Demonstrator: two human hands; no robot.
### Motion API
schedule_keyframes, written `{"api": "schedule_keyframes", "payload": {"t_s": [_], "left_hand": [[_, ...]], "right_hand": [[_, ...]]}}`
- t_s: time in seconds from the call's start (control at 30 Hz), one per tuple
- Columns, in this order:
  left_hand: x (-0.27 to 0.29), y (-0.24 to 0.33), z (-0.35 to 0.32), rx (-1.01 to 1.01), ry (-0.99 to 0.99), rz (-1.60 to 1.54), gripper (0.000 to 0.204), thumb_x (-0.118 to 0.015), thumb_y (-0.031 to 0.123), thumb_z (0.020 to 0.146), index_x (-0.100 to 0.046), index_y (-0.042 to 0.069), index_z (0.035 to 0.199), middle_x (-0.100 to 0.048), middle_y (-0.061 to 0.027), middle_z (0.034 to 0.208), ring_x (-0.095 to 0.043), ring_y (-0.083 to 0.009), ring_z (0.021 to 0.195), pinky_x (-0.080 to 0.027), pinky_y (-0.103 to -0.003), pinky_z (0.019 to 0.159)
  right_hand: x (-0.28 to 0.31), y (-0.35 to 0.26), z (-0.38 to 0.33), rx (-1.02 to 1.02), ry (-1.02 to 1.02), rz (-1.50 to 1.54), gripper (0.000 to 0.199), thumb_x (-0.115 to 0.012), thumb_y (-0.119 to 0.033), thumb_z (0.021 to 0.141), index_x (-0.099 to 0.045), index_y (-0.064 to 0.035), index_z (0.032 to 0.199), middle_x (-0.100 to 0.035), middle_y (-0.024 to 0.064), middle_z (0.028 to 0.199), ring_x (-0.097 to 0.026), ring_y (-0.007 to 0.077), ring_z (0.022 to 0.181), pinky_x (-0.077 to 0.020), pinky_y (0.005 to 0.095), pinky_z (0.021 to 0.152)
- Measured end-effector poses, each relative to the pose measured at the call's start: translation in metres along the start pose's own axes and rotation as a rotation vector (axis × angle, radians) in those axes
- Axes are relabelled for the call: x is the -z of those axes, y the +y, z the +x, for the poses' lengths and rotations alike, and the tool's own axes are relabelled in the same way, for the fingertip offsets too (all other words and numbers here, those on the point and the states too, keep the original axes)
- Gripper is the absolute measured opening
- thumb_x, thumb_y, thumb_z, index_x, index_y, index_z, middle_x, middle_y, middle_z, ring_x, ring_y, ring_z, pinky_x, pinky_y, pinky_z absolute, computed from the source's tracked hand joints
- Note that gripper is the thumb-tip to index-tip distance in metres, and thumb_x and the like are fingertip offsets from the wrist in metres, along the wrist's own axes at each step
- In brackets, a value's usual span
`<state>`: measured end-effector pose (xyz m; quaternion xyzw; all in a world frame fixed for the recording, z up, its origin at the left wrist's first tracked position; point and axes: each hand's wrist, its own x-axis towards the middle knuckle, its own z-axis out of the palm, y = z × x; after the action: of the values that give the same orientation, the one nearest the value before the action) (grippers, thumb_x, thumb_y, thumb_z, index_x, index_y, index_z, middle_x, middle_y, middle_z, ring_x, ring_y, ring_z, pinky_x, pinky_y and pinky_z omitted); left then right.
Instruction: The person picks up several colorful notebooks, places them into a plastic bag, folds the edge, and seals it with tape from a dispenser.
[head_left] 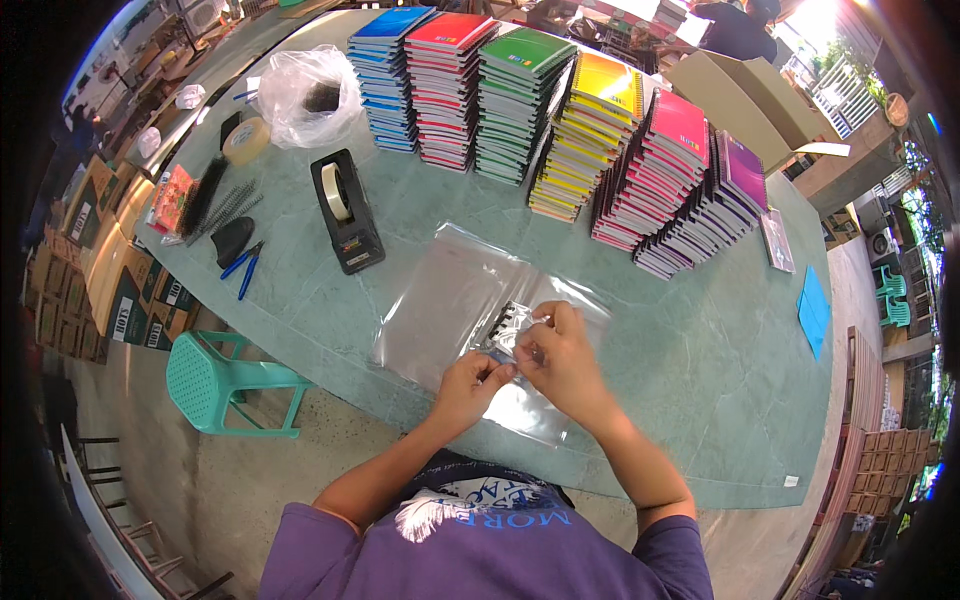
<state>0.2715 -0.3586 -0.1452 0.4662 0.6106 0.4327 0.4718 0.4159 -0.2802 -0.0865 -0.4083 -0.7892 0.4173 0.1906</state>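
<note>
A clear, glossy plastic sleeve [450, 300] lay flat on the pale green marbled desk [700, 340], just in front of the black tape dispenser [346, 212] and slightly to its right. It was rectangular, crinkled and reflective, with its long side running diagonally away from the desk's near edge. Inside its near end sat a spiral-bound notebook [508, 322], only the black wire coil and a strip of the cover showing. The left hand [470, 385] and the right hand [560, 355] pinched the sleeve's near edge, close together, fingers bent over the plastic.
</note>
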Motion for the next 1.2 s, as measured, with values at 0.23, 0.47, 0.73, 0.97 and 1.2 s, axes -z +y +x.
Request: {"api": "schedule_keyframes", "payload": {"t_s": [0.23,0.47,0.73,0.97,1.2], "left_hand": [[-0.013,-0.020,0.013,0.066,0.133,0.178,0.033,-0.069,0.031,0.078,-0.057,0.002,0.068,-0.052,-0.0031,0.059,-0.047,-0.0114,0.056,-0.039,-0.028,0.052],[0.054,-0.045,0.036,-0.119,0.351,0.272,0.029,-0.072,0.029,0.074,-0.057,0.003,0.071,-0.055,-0.0074,0.063,-0.050,-0.0179,0.056,-0.042,-0.032,0.054],[0.199,-0.046,0.119,0.034,0.710,0.111,0.027,-0.064,0.028,0.082,-0.063,0.001,0.079,-0.058,-0.0032,0.072,-0.049,-0.0116,0.068,-0.039,-0.027,0.065],[0.173,-0.040,0.112,-0.223,0.892,0.111,0.025,-0.062,0.023,0.084,-0.062,0.002,0.071,-0.058,-0.0013,0.067,-0.049,-0.0102,0.061,-0.039,-0.027,0.054],[0.195,-0.068,0.097,0.108,0.631,0.170,0.025,-0.058,0.020,0.086,-0.058,0.002,0.070,-0.055,-0.0020,0.064,-0.051,-0.0112,0.058,-0.042,-0.029,0.052]], "right_hand": [[0.007,0.012,0.008,-0.128,0.063,0.028,0.050,-0.074,-0.015,0.068,-0.053,-0.0063,0.112,-0.056,0.0139,0.103,-0.057,0.0296,0.086,-0.0448,0.0349,0.076],[0.002,0.021,0.002,-0.039,0.118,0.165,0.044,-0.070,-0.020,0.075,-0.054,-0.0056,0.113,-0.052,0.0143,0.115,-0.052,0.0303,0.100,-0.0439,0.0369,0.080],[-0.035,0.018,-0.007,0.209,0.406,-0.389,0.068,-0.076,-0.024,0.063,-0.047,-0.0034,0.121,-0.050,0.0144,0.116,-0.047,0.0332,0.104,-0.0377,0.0416,0.088],[-0.038,0.023,-0.008,0.215,0.440,-0.414,0.070,-0.077,-0.018,0.060,-0.047,-0.0027,0.122,-0.050,0.0139,0.115,-0.046,0.0327,0.101,-0.0380,0.0417,0.087],[-0.037,0.030,-0.010,0.220,0.469,-0.343,0.075,-0.078,-0.017,0.059,-0.044,-0.0036,0.124,-0.050,0.0147,0.114,-0.047,0.0327,0.101,-0.0366,0.0424,0.087]]}}
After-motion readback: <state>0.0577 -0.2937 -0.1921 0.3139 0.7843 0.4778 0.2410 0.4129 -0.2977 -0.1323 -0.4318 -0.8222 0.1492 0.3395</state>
